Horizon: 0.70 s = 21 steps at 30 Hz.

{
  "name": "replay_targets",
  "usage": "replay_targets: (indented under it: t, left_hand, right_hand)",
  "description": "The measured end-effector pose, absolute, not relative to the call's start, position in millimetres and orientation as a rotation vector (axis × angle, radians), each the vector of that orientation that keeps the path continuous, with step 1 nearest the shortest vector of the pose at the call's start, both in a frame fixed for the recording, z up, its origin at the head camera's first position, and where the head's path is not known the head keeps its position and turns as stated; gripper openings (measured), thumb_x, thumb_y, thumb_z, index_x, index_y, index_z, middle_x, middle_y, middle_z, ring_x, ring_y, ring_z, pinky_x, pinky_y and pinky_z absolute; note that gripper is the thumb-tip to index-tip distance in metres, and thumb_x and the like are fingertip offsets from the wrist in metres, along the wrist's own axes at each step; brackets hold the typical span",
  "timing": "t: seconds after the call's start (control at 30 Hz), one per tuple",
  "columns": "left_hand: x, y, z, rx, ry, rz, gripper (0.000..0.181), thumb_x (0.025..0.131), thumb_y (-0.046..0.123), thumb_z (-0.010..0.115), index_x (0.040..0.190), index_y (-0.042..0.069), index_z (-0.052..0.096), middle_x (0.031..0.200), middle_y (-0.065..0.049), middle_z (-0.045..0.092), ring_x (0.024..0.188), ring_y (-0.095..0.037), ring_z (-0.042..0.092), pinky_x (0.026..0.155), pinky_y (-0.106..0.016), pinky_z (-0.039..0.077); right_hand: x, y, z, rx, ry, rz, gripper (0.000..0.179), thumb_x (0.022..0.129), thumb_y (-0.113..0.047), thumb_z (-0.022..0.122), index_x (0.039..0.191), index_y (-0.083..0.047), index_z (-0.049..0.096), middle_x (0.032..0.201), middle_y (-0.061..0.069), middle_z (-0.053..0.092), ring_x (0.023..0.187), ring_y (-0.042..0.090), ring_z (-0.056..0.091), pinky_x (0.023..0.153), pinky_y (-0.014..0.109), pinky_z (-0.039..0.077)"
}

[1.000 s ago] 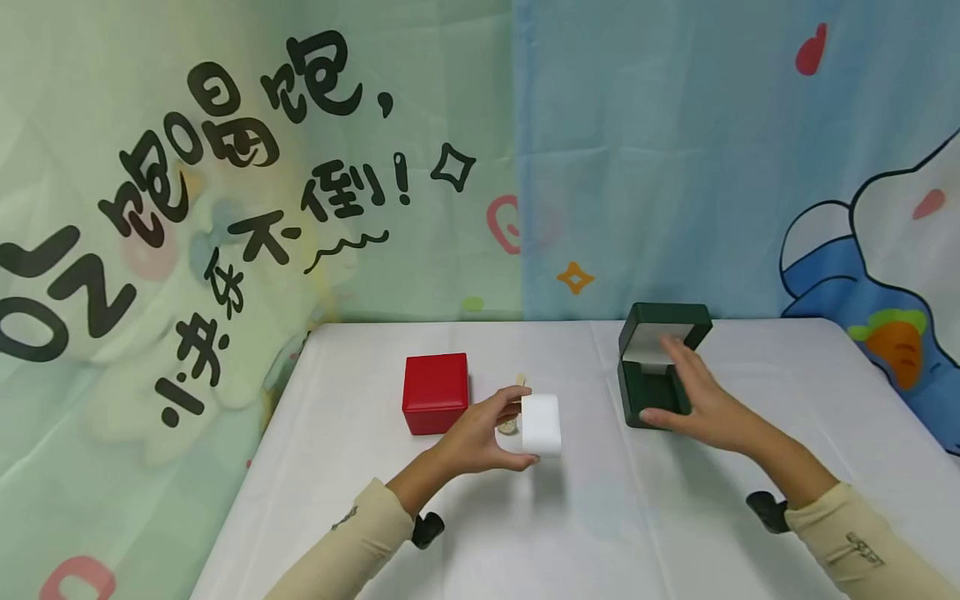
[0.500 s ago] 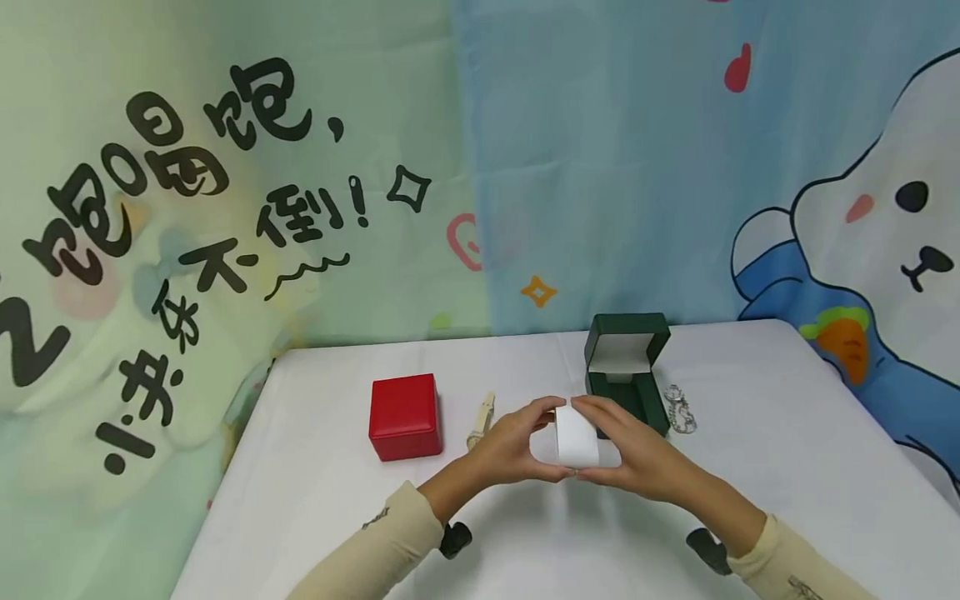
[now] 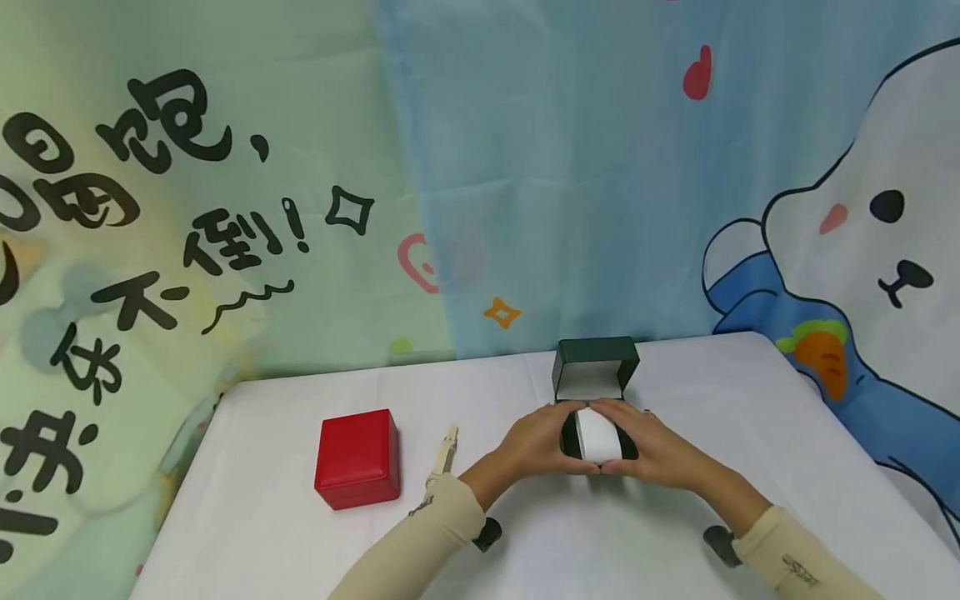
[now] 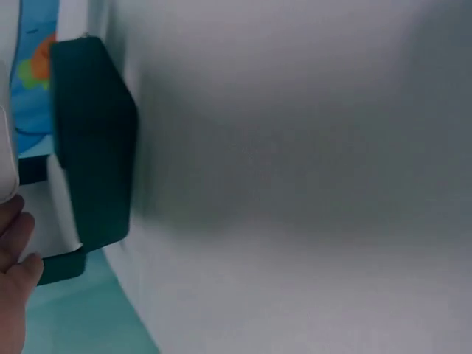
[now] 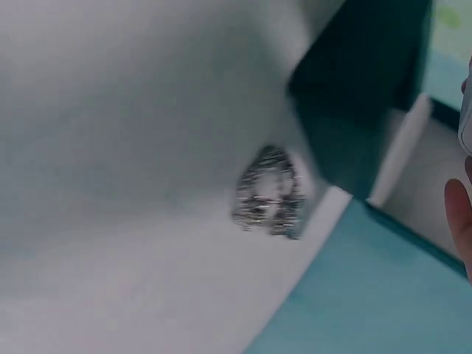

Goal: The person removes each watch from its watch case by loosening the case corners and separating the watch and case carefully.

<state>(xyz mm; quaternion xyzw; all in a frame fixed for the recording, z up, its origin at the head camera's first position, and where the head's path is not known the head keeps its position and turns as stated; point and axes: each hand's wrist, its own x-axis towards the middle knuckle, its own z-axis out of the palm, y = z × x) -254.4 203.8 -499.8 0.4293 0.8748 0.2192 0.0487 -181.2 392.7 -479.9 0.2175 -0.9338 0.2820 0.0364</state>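
A white watch cushion (image 3: 598,437) is pinched between my left hand (image 3: 536,442) and my right hand (image 3: 660,446), one on each side, thumbs at the near edge and fingers at the far edge. It overlaps the base of a dark green watch box (image 3: 596,357), whose lid stands up with a pale lining. In the left wrist view, the cushion (image 4: 6,158) and left fingertips (image 4: 18,243) show in front of the green box (image 4: 96,147). A metal-bracelet watch (image 5: 269,195) lies beside the box in the right wrist view; my right hand mostly hides it from the head camera.
A closed red box (image 3: 357,458) sits on the white-covered table (image 3: 277,433) to the left. Between it and my left arm lies a watch with a cream strap (image 3: 446,450), partly hidden by the sleeve. A printed curtain (image 3: 555,208) hangs behind the table.
My right hand has left the green box and joined the left on the white cushion. Both hands then carried it over the box base. The head view has swung right.
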Motion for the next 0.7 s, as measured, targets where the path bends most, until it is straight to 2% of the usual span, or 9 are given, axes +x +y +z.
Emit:
replay_targets:
  t: [0.13,0.23,0.4,0.43,0.53,0.7]
  left_hand:
    - [-259,211,-512,1.301,2.676,0.647,0.075,0.069,0.05,0.073,0.129,0.015,0.046,0.117,0.004,0.058,0.1,-0.007,0.055,0.081,-0.016,0.045]
    - [-260,218,-519,1.351,2.697,0.635,0.071,0.069,0.051,0.073,0.125,0.013,0.05,0.115,0.004,0.058,0.104,-0.009,0.052,0.089,-0.017,0.042]
    - [-259,221,-528,1.267,2.808,0.542,0.072,0.069,0.057,0.07,0.126,0.017,0.051,0.118,-0.002,0.05,0.11,-0.015,0.042,0.094,-0.021,0.038]
    - [-259,221,-529,1.228,2.826,0.535,0.073,0.068,0.058,0.07,0.126,0.019,0.051,0.118,-0.002,0.048,0.11,-0.015,0.041,0.093,-0.023,0.038]
    - [-261,223,-530,1.144,2.849,0.522,0.072,0.068,0.058,0.07,0.127,0.021,0.05,0.119,-0.004,0.043,0.108,-0.017,0.037,0.091,-0.026,0.037]
    - [-266,233,-529,1.043,2.862,0.415,0.075,0.067,0.06,0.069,0.13,0.022,0.05,0.118,-0.004,0.041,0.106,-0.017,0.035,0.086,-0.027,0.035]
  right_hand:
    - [-189,396,-492,0.677,-2.886,0.94,0.067,0.077,-0.029,0.071,0.13,0.001,0.041,0.128,0.019,0.047,0.106,0.033,0.052,0.078,0.052,0.044]
    - [-192,401,-501,0.651,-2.897,0.938,0.065,0.076,-0.027,0.072,0.127,0.002,0.043,0.126,0.021,0.048,0.105,0.035,0.053,0.077,0.053,0.044]
    - [-197,405,-514,0.601,-2.896,0.908,0.066,0.075,-0.031,0.072,0.127,-0.002,0.043,0.125,0.021,0.049,0.107,0.037,0.052,0.077,0.052,0.039]
    - [-199,406,-518,0.618,-2.877,0.877,0.066,0.076,-0.033,0.071,0.128,-0.005,0.043,0.125,0.019,0.05,0.107,0.034,0.052,0.077,0.049,0.038]
    - [-203,406,-520,0.613,-2.868,0.843,0.067,0.075,-0.033,0.072,0.129,-0.007,0.043,0.127,0.018,0.049,0.115,0.037,0.046,0.076,0.051,0.035]
    - [-210,404,-517,0.519,-2.958,0.861,0.066,0.072,-0.023,0.075,0.128,-0.004,0.044,0.132,0.02,0.043,0.126,0.046,0.029,0.082,0.065,0.033]
